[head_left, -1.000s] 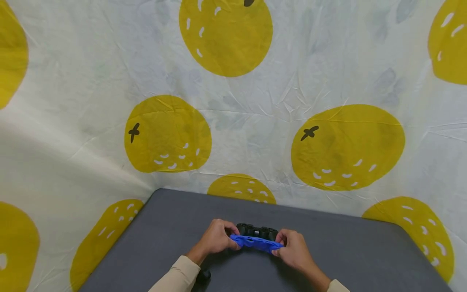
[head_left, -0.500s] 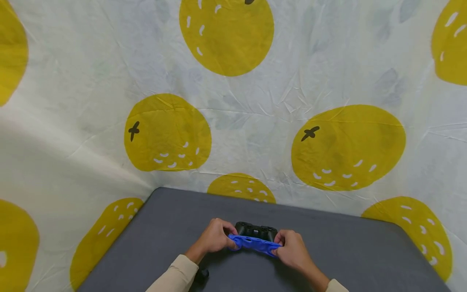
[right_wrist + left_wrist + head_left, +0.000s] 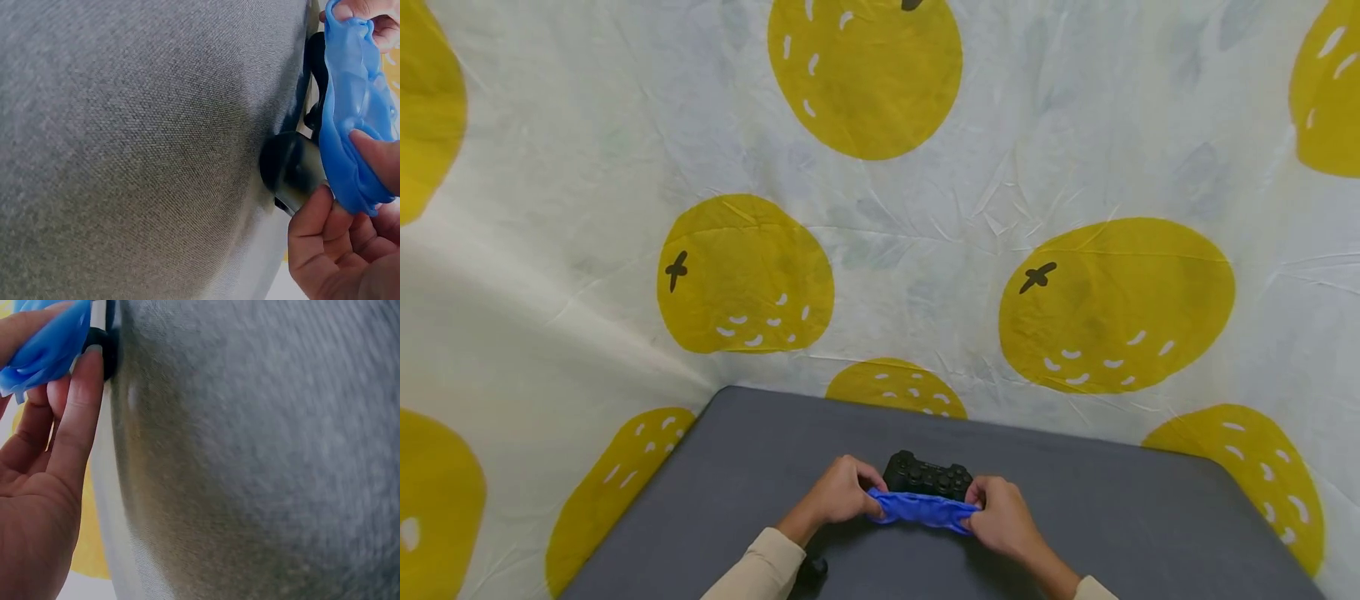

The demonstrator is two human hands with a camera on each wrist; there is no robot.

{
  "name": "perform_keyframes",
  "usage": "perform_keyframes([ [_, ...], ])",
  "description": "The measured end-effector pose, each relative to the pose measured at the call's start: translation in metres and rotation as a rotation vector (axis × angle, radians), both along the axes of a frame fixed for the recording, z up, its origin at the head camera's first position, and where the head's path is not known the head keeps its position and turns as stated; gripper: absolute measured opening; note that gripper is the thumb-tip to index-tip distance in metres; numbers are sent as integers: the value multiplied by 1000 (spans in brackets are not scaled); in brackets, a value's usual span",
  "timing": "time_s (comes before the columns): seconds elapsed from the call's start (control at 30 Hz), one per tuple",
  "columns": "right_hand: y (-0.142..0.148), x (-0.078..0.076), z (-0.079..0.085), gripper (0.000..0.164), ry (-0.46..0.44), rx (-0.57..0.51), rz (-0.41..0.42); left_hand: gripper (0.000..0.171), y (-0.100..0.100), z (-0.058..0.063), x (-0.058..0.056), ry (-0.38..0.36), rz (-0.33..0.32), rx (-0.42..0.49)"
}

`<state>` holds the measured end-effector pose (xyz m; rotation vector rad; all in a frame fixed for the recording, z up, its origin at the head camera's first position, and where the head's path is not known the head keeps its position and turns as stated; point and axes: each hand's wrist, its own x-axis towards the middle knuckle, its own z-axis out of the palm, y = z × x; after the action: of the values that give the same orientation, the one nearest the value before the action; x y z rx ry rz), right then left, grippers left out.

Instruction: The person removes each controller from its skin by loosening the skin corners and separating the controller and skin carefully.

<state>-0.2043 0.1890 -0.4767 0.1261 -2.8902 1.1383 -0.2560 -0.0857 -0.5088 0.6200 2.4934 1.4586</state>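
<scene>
In the head view my left hand (image 3: 842, 490) pinches the left end of a blue silicone controller cover (image 3: 921, 509), and my right hand (image 3: 1002, 515) pinches its right end. The soft cover (image 3: 353, 94) is stretched between them, its opening and folds showing in the right wrist view. Just beyond it is a black game controller (image 3: 928, 475), its button face and thumbsticks toward me and its grips hidden behind the cover. In the right wrist view, fingertips of the right hand (image 3: 350, 250) are right at a controller grip (image 3: 294, 165). Left fingertips (image 3: 94, 356) reach the controller's other end.
A dark grey table (image 3: 760, 442) lies under the hands. Beside the left sleeve (image 3: 760, 567) a small black rounded object (image 3: 812, 572) is partly hidden. A white cloth (image 3: 917, 292) printed with yellow fruit hangs behind the table and along its sides.
The controller has tilted up behind the cover, so its button face now shows where its edge showed before. The cover has turned and dropped slightly toward me, with both hands still holding its ends.
</scene>
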Motion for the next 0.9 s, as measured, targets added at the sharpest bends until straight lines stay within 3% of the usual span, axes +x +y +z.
perform_keyframes([
  [0.43, 12, -5, 12, 17, -58, -162, 297, 28, 3, 20, -3, -117, -131, 64],
  [0.63, 17, -7, 20, 18, -166, -293, 355, 30, 8, 28, -3, -137, -134, 102],
  [0.9, 22, -7, 29, 40, -305, -444, 410, 33, 10, 34, 0, -188, -190, 127],
])
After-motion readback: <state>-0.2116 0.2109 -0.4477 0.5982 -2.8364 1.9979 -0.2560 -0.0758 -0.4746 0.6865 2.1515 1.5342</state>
